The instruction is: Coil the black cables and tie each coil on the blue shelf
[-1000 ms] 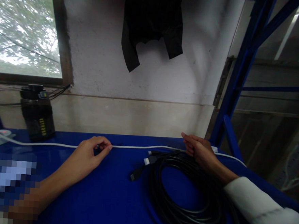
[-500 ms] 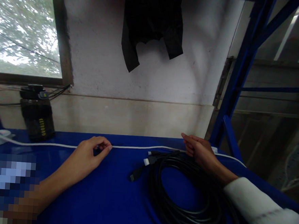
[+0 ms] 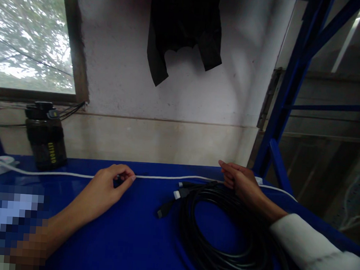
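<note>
Left hand [image 3: 107,183]: your fingertips pinch white cord [image 3: 164,178] near worktop [image 3: 113,245] far edge | Right hand [image 3: 241,180]: your fingers curl, grip unclear | Tip: steady cord, clear of black coil [image 3: 235,263]

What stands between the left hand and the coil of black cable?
Nothing visible blocks the left hand from the black cable coil; plugs lie at its left edge, and the white cord runs behind them.

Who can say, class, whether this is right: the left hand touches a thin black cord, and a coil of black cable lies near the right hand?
Not quite: the head view shows the thin cord that the left hand touches is white, not black. The rest holds: the coil of black cable lies near the right hand.
</note>
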Available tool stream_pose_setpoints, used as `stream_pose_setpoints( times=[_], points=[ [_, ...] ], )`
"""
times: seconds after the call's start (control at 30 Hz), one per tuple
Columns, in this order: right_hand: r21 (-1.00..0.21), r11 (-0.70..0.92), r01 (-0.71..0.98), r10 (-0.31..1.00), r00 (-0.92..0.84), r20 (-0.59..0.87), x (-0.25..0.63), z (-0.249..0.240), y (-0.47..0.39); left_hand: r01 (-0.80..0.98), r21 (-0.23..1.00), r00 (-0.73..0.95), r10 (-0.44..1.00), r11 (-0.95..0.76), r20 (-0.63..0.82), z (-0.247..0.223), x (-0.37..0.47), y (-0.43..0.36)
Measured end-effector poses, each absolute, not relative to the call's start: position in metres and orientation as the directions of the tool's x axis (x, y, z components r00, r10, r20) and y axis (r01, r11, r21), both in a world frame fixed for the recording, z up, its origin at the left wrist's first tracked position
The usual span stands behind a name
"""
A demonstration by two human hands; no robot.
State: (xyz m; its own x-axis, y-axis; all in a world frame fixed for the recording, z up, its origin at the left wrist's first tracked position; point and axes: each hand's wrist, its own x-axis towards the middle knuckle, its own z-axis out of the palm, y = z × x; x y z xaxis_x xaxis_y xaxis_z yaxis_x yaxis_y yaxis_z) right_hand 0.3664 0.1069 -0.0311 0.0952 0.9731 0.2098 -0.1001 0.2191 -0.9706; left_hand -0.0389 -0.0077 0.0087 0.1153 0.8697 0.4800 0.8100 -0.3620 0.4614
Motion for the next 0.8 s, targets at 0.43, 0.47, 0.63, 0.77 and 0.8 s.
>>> stream_pose_setpoints(
  times=[0.43,0.47,0.63,0.77,0.8],
  points=[
    [-0.969,0.229,-0.093,0.97,0.1,0.22,0.3651,-0.0298,0.1061,0.813,0.459,0.115,0.872,-0.358,0.476,0.0081,-0.0391,-0.0065],
    [-0.969,0.229,-0.093,0.97,0.101,0.219,0.3653,-0.0301,0.1064,0.814,0.457,0.116,0.871,-0.358,0.476,0.0083,-0.0388,-0.0062],
    [-0.97,0.227,-0.085,0.971,0.098,0.218,0.3673,-0.032,0.1081,0.816,0.455,0.114,0.871,-0.356,0.477,0.0092,-0.038,-0.0062],
    [-0.971,0.228,-0.077,0.971,0.088,0.221,0.3678,-0.0319,0.1083,0.813,0.458,0.118,0.872,-0.359,0.476,0.0104,-0.0375,-0.009],
    [-0.97,0.229,-0.075,0.971,0.087,0.222,0.3678,-0.0318,0.1085,0.812,0.458,0.119,0.872,-0.361,0.475,0.0106,-0.0375,-0.0095]
  ],
)
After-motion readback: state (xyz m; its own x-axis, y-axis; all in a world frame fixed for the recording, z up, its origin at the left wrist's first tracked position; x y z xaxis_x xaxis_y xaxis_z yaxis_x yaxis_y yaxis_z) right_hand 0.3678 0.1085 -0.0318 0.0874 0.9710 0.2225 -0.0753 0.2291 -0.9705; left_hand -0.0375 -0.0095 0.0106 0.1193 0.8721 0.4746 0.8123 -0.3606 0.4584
